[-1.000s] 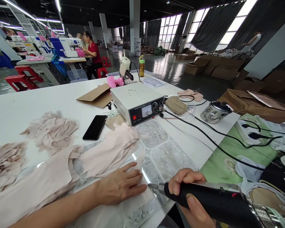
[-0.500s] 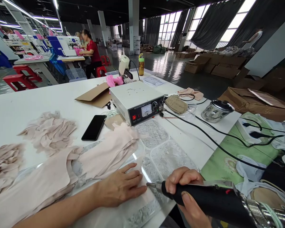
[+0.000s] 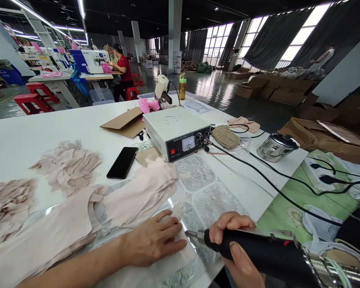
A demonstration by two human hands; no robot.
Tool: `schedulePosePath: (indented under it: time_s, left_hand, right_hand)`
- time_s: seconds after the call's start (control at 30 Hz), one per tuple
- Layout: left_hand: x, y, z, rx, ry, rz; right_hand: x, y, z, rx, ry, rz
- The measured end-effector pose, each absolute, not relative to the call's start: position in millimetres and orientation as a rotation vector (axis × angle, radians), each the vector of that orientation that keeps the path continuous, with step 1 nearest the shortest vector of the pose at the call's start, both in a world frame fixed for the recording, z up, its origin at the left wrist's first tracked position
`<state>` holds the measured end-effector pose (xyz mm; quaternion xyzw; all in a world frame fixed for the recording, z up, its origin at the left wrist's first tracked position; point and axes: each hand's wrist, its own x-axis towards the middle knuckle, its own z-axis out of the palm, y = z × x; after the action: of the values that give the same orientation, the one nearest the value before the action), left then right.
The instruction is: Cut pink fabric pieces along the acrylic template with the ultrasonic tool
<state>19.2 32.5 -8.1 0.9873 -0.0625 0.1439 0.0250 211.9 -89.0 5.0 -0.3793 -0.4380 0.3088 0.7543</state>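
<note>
Head view shows two hands at work over a white worktop [image 3: 33, 134]: the left hand [image 3: 154, 238] lies palm down, fingers stretched out, on a thin pale piece of fabric [image 3: 186, 252], while the right hand [image 3: 241, 262] has its fingers and thumb wrapped around a black handheld tool [image 3: 267, 254]. The tool points left, its metal tip [image 3: 192, 234] at the edge of that piece, just beside the left fingertips; whether it touches the cloth I cannot tell. Under the fabric is a glossy mottled sheet [image 3: 219, 202]. Beyond the left hand lies a stack of pale pink cloth [image 3: 141, 192], with a larger stack [image 3: 48, 232] to its left. Farther back are a black phone [image 3: 122, 162] and a control box [image 3: 177, 124] with a lit red switch [image 3: 173, 151], a black cable [image 3: 255, 168] running from its front toward the right
</note>
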Motion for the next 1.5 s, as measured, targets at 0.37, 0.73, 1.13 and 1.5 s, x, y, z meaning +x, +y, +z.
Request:
schedulePosePath:
  time_s: [0.37,0.73,1.13,1.5]
  left_hand:
    - [18,31,-9,3.062,-0.162,0.550]
    - [18,31,-11,3.048,-0.171,0.596]
    - [18,32,-13,3.060,-0.171,0.560]
    - [3,11,7,2.960,-0.087,0.563]
  right_hand:
    - [211,-87,8,-0.842,-0.918,0.691]
    - [210,-85,3,-0.848,-0.932,0.682]
    - [213,-80,-3,-0.818,-1.028,0.687]
    - [214,-112,12,-0.786,-0.881,0.711]
